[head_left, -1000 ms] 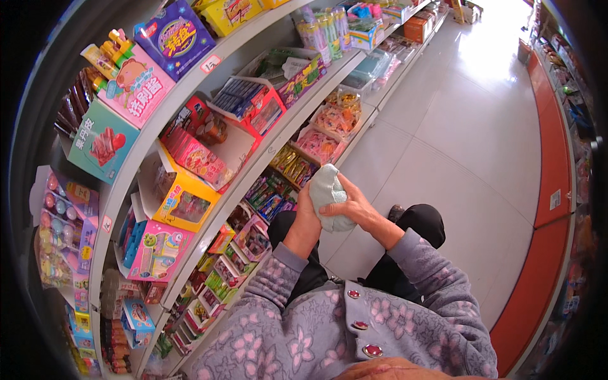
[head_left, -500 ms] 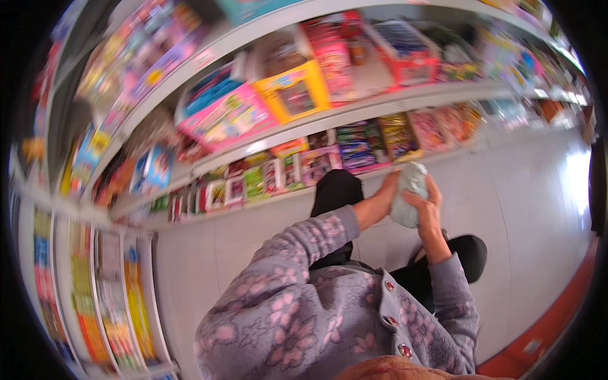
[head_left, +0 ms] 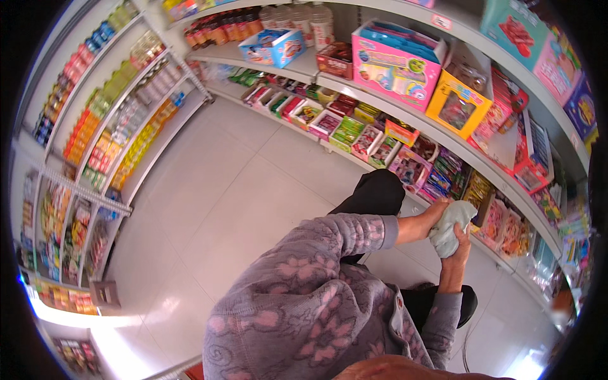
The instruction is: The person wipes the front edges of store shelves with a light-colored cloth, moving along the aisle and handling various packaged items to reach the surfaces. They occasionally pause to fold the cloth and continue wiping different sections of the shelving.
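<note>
A crumpled pale green cloth (head_left: 448, 233) is bunched between my two hands, in front of the low shelves at the right. My left hand (head_left: 437, 214) grips it from its upper left side, with the fingers mostly hidden behind the folds. My right hand (head_left: 460, 244) is closed round its lower right part, thumb against the cloth. Both hands are above my bent knees, clad in black trousers.
A shelf (head_left: 386, 95) beside me carries a pink box (head_left: 396, 71), a yellow box (head_left: 459, 104) and a blue-white box (head_left: 272, 47). Small packets in trays fill the bottom shelf (head_left: 348, 133). Bottle racks (head_left: 120, 101) stand left across the tiled floor (head_left: 209, 171).
The view has swung left, bringing the bottle racks and more floor into sight. My hands and the cloth now appear further right and lower; the cloth looks more loosely crumpled.
</note>
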The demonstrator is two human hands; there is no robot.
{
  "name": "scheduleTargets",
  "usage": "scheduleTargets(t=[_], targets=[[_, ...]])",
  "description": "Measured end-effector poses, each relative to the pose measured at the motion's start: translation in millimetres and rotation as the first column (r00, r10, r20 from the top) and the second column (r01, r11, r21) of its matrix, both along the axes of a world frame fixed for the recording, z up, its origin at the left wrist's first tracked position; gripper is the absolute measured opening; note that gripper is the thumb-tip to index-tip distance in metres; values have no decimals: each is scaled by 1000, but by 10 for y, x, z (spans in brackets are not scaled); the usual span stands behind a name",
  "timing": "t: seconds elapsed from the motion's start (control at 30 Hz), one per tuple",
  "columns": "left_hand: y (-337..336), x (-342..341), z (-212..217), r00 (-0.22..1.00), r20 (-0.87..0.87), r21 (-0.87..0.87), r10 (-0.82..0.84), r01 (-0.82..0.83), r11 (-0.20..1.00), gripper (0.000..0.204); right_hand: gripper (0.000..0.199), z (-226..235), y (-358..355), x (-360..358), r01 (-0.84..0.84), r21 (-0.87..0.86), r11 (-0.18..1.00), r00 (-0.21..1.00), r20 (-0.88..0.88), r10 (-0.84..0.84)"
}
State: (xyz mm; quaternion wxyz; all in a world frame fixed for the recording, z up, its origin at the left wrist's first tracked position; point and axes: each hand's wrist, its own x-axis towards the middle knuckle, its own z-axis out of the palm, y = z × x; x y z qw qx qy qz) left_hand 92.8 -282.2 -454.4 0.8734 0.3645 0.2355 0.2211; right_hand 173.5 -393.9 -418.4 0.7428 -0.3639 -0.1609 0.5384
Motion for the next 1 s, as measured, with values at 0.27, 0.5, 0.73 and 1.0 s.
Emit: scheduleTargets(t=[0.27, 0.5, 0.73, 1.0], targets=[[-216, -454, -168, 942, -185, 114, 279, -261, 959, 39, 76, -61, -89, -307, -185, -67, 980, 982, 35, 188], [-250, -920, -189, 790, -502, 394, 353, -155, 906, 38, 69, -270, 19, -381, -209, -149, 966, 949, 206, 237], [-443, -1662, 141, 896, -444, 539, 0, 267, 799, 28, 70, -42, 102, -43, -73, -91, 993, 918, 384, 102], [-295, -1998, 786, 915, -404, 823, 14, 357, 441, 21, 64, 59, 468, 7, -86, 23, 996, 767, 640, 52]])
